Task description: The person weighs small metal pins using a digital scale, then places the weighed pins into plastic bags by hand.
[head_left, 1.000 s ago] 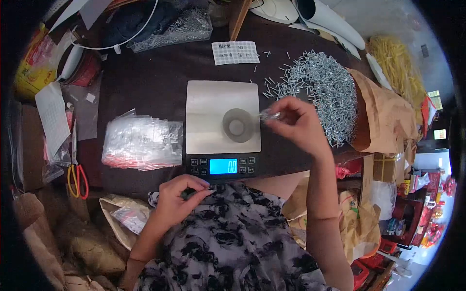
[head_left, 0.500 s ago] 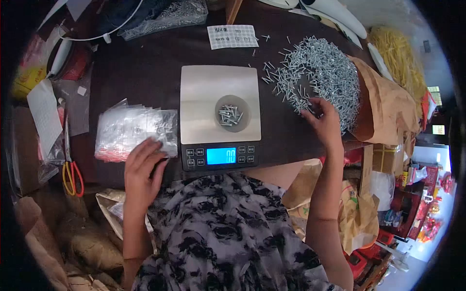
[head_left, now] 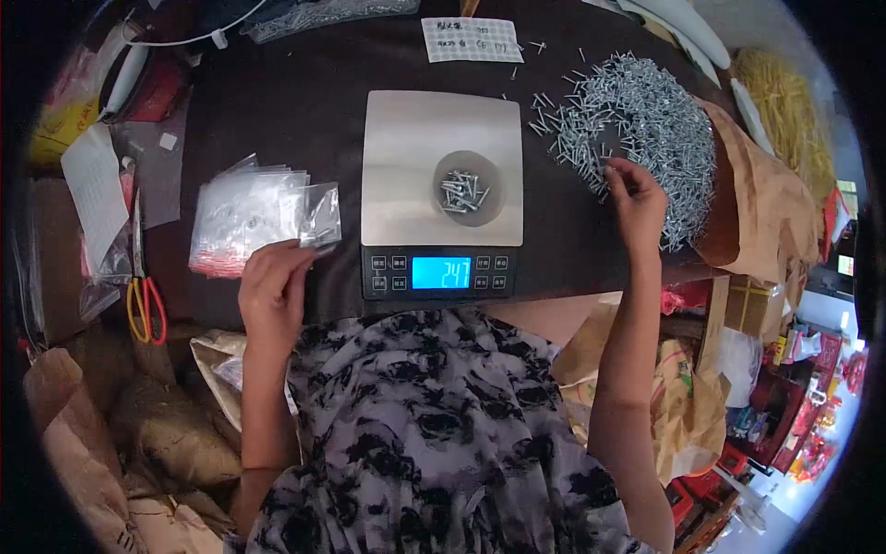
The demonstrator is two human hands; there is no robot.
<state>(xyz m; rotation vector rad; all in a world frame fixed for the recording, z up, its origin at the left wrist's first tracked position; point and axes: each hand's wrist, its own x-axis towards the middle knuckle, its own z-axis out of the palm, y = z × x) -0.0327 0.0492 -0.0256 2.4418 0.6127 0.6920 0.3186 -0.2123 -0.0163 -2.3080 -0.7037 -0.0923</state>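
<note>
the left hand point(head_left: 274, 288) pinches a clear bag point(head_left: 321, 208). the right hand point(head_left: 637, 205) reaches out and curls by the screw pile point(head_left: 651, 125); i can't tell if it's gripping. between them sits a bowl of screws point(head_left: 469, 162).

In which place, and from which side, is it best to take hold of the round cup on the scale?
I would grip the cup by opposite sides of its rim, coming from the right: it is round and open, fasteners lie inside, and it stands nearer the scale's right edge, toward the right hand.
</note>
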